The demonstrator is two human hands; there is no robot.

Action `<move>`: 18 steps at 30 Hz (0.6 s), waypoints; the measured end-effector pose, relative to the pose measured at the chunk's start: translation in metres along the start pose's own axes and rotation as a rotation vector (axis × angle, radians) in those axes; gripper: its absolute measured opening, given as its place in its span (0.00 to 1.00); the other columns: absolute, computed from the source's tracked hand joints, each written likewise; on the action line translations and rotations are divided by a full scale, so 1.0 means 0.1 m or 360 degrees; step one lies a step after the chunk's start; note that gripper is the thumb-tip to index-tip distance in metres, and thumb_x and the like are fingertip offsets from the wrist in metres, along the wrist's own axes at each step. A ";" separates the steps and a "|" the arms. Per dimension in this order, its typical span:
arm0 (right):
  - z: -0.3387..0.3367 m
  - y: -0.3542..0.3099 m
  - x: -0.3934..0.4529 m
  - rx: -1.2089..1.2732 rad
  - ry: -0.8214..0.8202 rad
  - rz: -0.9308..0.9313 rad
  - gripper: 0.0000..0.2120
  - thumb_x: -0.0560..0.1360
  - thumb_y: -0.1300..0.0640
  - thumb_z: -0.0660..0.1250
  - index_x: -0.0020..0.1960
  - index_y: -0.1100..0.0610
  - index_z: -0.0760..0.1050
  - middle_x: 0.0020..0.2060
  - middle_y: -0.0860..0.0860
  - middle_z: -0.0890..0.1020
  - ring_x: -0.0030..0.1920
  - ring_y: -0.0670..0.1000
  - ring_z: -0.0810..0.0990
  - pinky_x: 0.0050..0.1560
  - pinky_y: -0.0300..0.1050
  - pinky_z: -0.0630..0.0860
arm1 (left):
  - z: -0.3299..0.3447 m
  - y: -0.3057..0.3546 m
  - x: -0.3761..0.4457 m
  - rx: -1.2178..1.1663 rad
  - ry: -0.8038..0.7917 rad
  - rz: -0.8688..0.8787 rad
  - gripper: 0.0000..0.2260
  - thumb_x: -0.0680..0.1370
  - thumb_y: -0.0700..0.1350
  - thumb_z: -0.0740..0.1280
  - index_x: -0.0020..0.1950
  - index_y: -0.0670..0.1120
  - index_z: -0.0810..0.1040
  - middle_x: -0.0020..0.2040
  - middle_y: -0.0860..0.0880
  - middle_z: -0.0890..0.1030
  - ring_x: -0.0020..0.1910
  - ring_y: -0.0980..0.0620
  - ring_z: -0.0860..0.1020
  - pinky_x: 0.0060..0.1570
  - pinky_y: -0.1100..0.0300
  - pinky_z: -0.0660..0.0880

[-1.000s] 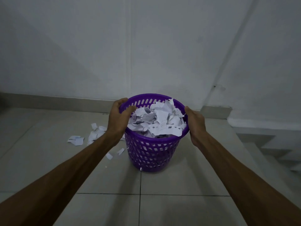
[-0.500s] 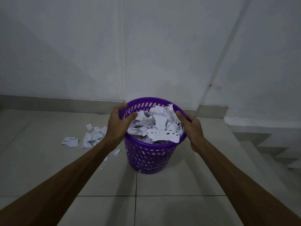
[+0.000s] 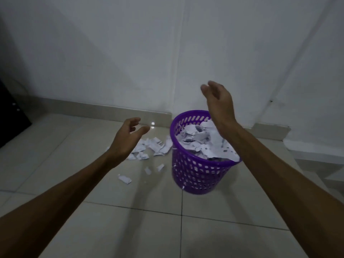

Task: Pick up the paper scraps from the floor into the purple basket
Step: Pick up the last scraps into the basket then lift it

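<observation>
Pale floor tiles: both hands have let go of the purple basket; left hand, empty and loosely spread, reaches toward paper scraps just beyond it; right hand hangs relaxed above the rim.

The purple basket was perforated plastic with a slight sheen. The paper scraps were matt and crumpled. The floor tiles looked smooth and glossy; the wall was matt painted plaster.

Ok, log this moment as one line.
left hand: open, over floor scraps | right hand: open, above purple basket | basket: heaped
</observation>
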State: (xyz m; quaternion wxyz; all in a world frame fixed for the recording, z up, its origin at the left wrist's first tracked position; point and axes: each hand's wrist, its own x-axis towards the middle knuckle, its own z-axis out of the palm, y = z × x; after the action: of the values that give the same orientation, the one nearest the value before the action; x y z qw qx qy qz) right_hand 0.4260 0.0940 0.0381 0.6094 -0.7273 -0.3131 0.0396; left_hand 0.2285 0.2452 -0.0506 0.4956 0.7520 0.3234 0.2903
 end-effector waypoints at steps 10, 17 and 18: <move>1.42 0.30 -0.62 -0.0012 -0.0767 0.0120 0.20 0.78 0.51 0.69 0.69 0.54 0.73 0.64 0.48 0.78 0.62 0.46 0.76 0.65 0.42 0.73 | -0.97 -0.83 -0.44 0.0355 0.0050 -0.0288 0.27 0.78 0.57 0.65 0.74 0.47 0.66 0.72 0.48 0.69 0.69 0.50 0.69 0.62 0.56 0.67; 1.64 1.24 -1.05 -0.0527 -0.1065 0.0276 0.31 0.78 0.39 0.63 0.75 0.53 0.65 0.75 0.50 0.66 0.74 0.49 0.63 0.69 0.42 0.60 | -0.88 -1.84 -1.30 0.0668 0.0314 -0.0749 0.35 0.78 0.61 0.59 0.78 0.42 0.58 0.79 0.40 0.52 0.79 0.44 0.49 0.76 0.49 0.49; 1.66 1.37 -1.08 -0.0611 -0.1086 0.0331 0.33 0.78 0.35 0.59 0.76 0.52 0.63 0.77 0.51 0.61 0.77 0.50 0.58 0.73 0.46 0.57 | -0.83 -2.00 -1.43 0.0705 0.0327 -0.0829 0.36 0.79 0.61 0.58 0.79 0.41 0.54 0.79 0.38 0.49 0.79 0.42 0.45 0.76 0.48 0.46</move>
State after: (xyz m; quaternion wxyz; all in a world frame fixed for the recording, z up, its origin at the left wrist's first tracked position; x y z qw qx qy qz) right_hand 0.3223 0.1738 -0.1638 0.3165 -0.8008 -0.4237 0.2810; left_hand 0.0374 0.2408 -0.2254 0.3428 0.7004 0.6075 0.1512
